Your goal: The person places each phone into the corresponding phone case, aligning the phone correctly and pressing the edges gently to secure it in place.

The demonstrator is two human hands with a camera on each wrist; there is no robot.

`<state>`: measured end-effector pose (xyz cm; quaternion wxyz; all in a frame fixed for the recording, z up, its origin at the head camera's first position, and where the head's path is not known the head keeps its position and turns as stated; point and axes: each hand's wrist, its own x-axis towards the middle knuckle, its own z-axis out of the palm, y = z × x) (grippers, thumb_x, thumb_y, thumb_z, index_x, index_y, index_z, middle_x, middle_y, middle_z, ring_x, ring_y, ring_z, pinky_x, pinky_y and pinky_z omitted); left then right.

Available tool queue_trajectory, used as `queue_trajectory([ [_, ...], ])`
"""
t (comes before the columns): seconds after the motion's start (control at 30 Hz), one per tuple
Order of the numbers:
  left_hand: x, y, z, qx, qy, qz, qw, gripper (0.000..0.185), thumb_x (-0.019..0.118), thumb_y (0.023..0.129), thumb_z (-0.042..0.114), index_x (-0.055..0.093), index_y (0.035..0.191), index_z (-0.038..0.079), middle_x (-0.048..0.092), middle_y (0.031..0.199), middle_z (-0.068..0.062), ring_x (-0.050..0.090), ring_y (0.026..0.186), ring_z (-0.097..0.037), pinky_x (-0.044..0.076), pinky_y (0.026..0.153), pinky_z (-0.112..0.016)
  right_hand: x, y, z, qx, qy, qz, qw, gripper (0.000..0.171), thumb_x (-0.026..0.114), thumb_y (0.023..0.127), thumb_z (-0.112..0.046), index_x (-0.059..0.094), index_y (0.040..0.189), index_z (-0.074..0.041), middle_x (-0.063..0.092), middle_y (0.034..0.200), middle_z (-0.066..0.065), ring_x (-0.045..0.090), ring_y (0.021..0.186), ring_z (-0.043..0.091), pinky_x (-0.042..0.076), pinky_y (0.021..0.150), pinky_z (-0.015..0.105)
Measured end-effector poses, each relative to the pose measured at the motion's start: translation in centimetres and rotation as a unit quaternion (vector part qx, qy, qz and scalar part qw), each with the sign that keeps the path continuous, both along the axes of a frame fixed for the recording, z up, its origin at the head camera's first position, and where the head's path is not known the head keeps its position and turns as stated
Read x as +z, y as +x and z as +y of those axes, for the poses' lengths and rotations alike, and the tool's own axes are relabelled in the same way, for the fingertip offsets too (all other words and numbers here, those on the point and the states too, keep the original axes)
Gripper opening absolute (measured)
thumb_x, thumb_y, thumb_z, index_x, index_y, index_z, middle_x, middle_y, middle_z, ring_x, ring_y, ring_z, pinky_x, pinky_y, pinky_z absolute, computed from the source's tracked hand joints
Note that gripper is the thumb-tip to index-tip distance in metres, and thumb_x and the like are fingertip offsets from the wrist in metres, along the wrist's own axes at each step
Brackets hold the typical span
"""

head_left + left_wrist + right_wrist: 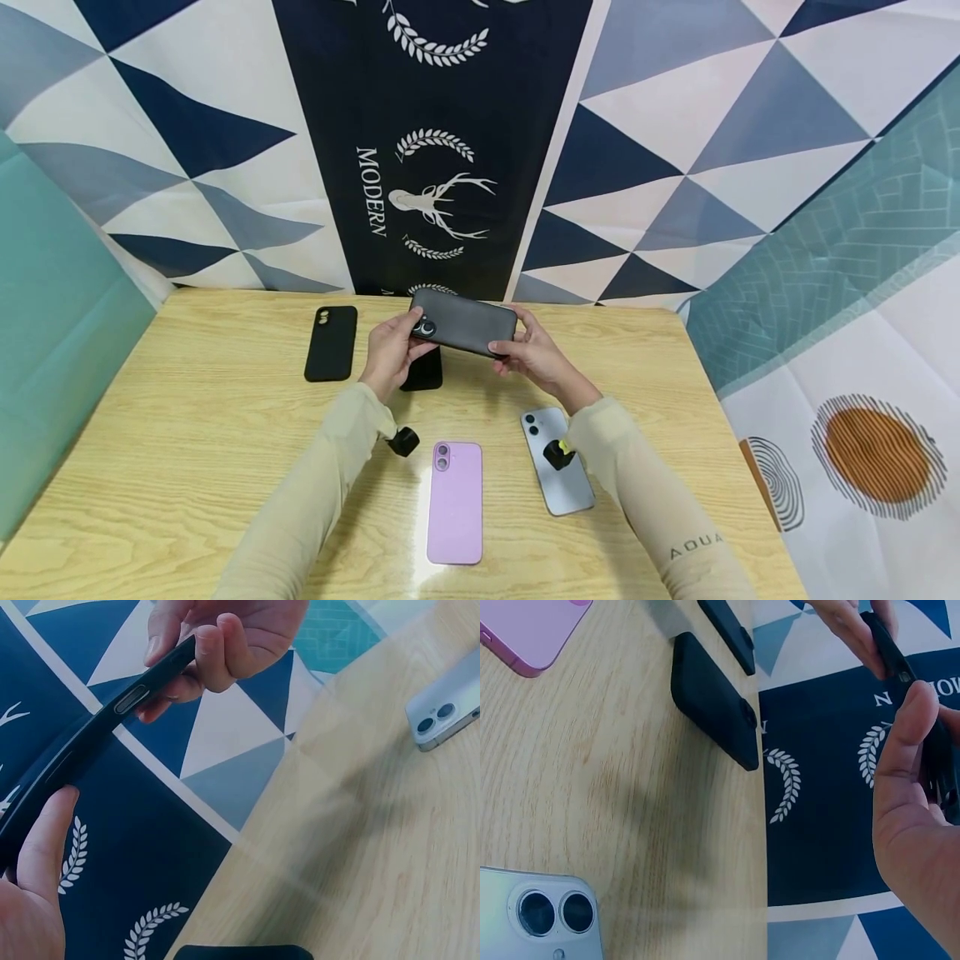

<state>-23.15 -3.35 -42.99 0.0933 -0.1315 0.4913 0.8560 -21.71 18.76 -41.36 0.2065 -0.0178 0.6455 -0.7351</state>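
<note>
Both hands hold a phone in a black case (463,323) level above the far middle of the wooden table (187,450), camera lenses toward the left. My left hand (390,350) grips its left end, thumb near the lenses. My right hand (536,354) pinches the right end. In the left wrist view the cased phone (112,716) shows edge-on, my left thumb (41,847) under it and my right hand (225,637) curled round its far end. In the right wrist view my right hand (915,810) presses on the dark phone (889,645).
A black case (331,342) lies at the far left, another black case (422,371) under my hands. A purple phone (454,502) and a blue-grey phone (557,460) lie face down nearer me. A patterned cloth backdrop (450,150) hangs behind the table.
</note>
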Motion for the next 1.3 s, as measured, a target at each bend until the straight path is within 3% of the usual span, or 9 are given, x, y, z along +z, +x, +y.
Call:
queue_trajectory([
  [0.23,-0.2,0.0,-0.2,-0.001,0.0,0.006,1.0,0.025,0.055,0.095,0.017,0.058,0.11,-0.003,0.067,0.071,-0.001,0.068,0.058,-0.01,0.058,0.061,-0.02,0.3,-0.2,-0.1,-0.007,-0.004,-0.025,1.0,0.049,0.051,0.095,-0.017,0.025,0.136,-0.009,0.064,0.072,0.003,0.064,0.053,0.012,0.055,0.052,0.022],
  [0.37,-0.4,0.0,-0.3,-0.012,-0.002,0.004,0.9999,0.02,0.055,0.095,0.017,0.059,0.104,0.0,0.066,0.071,-0.001,0.068,0.058,-0.01,0.057,0.059,-0.02,0.3,-0.4,-0.1,-0.022,-0.001,-0.028,0.999,0.035,0.05,0.096,-0.016,0.037,0.126,-0.003,0.063,0.079,0.0,0.064,0.059,0.01,0.055,0.056,0.023],
  [0.53,-0.5,-0.1,-0.3,-0.023,-0.009,-0.006,0.9997,0.016,0.056,0.095,0.019,0.06,0.097,0.003,0.065,0.068,0.0,0.067,0.057,-0.009,0.057,0.058,-0.019,0.2,-0.7,0.1,-0.018,0.002,-0.033,0.999,0.032,0.051,0.094,-0.014,0.043,0.122,-0.001,0.063,0.084,-0.002,0.064,0.065,0.007,0.055,0.06,0.021],
  [0.9,-0.4,0.0,-0.2,-0.036,-0.014,-0.012,0.9992,0.024,0.059,0.093,0.023,0.06,0.106,0.003,0.067,0.07,0.001,0.067,0.058,-0.009,0.058,0.059,-0.02,-0.1,-0.4,0.2,-0.014,-0.006,-0.047,0.999,0.012,0.052,0.092,-0.01,0.052,0.102,-0.003,0.064,0.08,-0.003,0.064,0.064,0.005,0.055,0.06,0.017],
  [1.13,-0.3,0.4,0.1,-0.048,0.021,-0.007,0.9986,0.03,0.058,0.093,0.028,0.057,0.11,0.004,0.069,0.076,0.002,0.068,0.064,-0.006,0.057,0.064,-0.017,0.0,-0.3,-0.1,-0.038,-0.031,-0.047,0.998,0.005,0.05,0.094,-0.009,0.054,0.094,-0.006,0.064,0.08,-0.002,0.064,0.067,0.006,0.054,0.062,0.018],
  [1.3,-0.6,1.3,1.2,-0.101,0.032,0.007,0.9943,0.024,0.061,0.092,0.024,0.059,0.099,0.002,0.07,0.074,-0.002,0.069,0.068,-0.009,0.057,0.072,-0.02,0.0,-0.3,-0.4,-0.074,-0.035,-0.036,0.996,0.007,0.051,0.094,-0.01,0.054,0.094,-0.004,0.063,0.081,-0.002,0.062,0.07,0.006,0.054,0.064,0.019],
])
